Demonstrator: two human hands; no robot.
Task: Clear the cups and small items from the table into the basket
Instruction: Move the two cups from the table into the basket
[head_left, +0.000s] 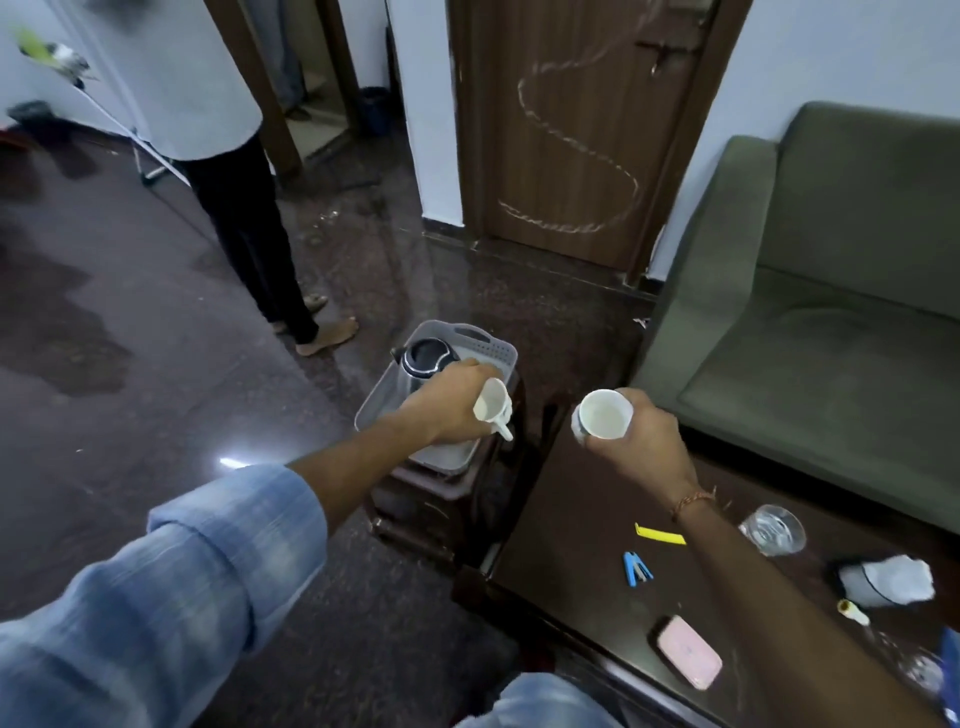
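Note:
My left hand (453, 401) grips a white cup (492, 405) tilted on its side, handle pointing down, right over the grey plastic basket (488, 344). The basket rests on a dark stool beside the table, and a black kettle (427, 358) stands inside its far left corner. My right hand (644, 441) holds a second white cup (602, 415) with its empty mouth facing me, above the far end of the dark table (571, 530). On the table lie a yellow strip (660, 535), a blue stapler (636, 569), a glass tumbler (774, 529) and a pink phone (687, 652).
A crumpled white cloth (891, 581) and a small cream-coloured tube (852, 612) lie at the table's right end. A green sofa (831, 322) runs along the right. Another person (239, 208) stands barefoot on the dark floor, left of the basket. A wooden door (571, 130) is behind.

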